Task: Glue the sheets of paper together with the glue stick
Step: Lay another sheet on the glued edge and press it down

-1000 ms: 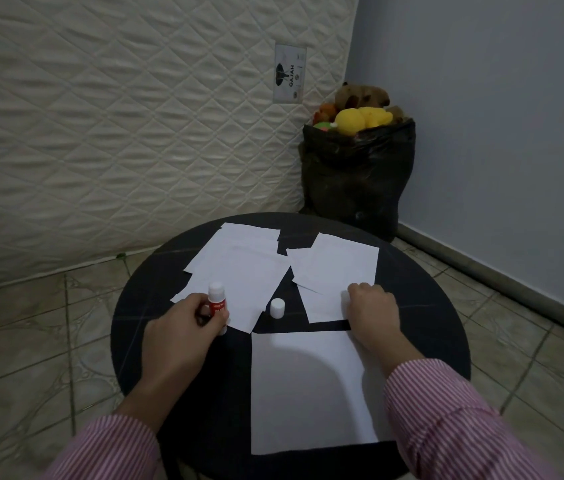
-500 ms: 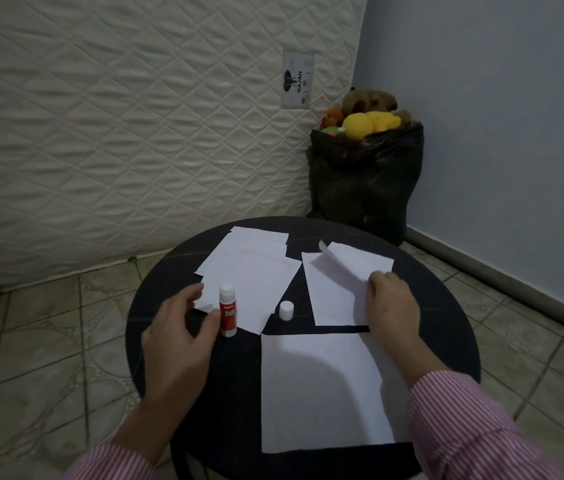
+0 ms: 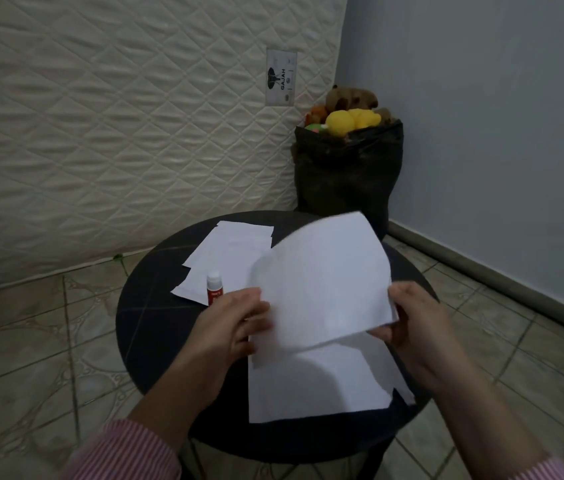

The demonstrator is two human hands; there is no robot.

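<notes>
Both hands hold one white sheet of paper (image 3: 322,282) lifted above the round black table (image 3: 149,327). My left hand (image 3: 235,323) pinches its lower left edge and my right hand (image 3: 412,323) grips its lower right corner. Under it, a larger white sheet (image 3: 315,382) lies flat near the table's front edge. The uncapped glue stick (image 3: 214,289), white with a red label, stands upright just beyond my left hand, on the edge of a stack of white sheets (image 3: 228,251) at the back left. The lifted sheet hides the glue stick's cap.
A black bag (image 3: 346,174) full of soft toys stands on the tiled floor behind the table, in the corner. A quilted mattress (image 3: 117,126) leans against the wall on the left. A blue wall (image 3: 481,133) runs along the right.
My left hand has let go of the glue stick, which stays standing, and moved right to the paper. My right hand has lifted the sheet off the table toward me.
</notes>
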